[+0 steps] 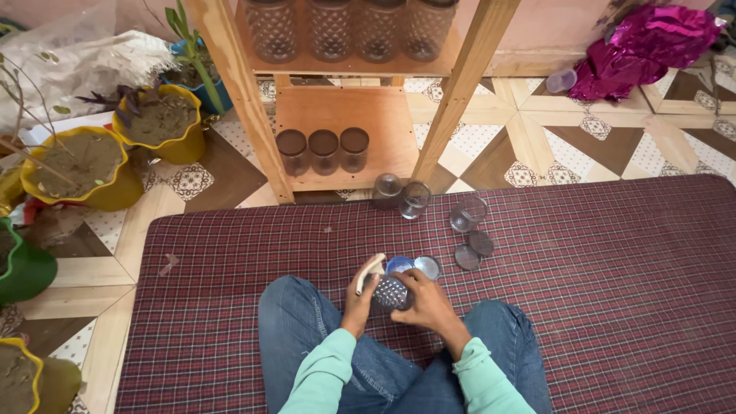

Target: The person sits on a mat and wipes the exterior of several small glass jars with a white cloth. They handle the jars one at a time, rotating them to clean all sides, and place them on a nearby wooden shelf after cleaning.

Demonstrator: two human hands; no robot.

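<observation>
I sit cross-legged on a checked maroon mat [613, 307]. Both hands hold a small clear textured jar [392, 292] above my knees. My left hand [360, 295] grips its left side and also holds a pale cloth [370, 270]. My right hand [426, 300] wraps the jar's right side. Just beyond the jar, a blue-rimmed lid [399, 264] and a silvery lid [427, 267] lie on the mat.
A wooden shelf unit [337, 130] stands ahead with three brown-lidded jars [323, 150] on the low shelf and several on the upper one. Loose glass jars [414, 199] and dark lids [474, 251] lie near it. Yellow plant pots [157, 126] stand left; crumpled magenta foil [644, 50] lies far right.
</observation>
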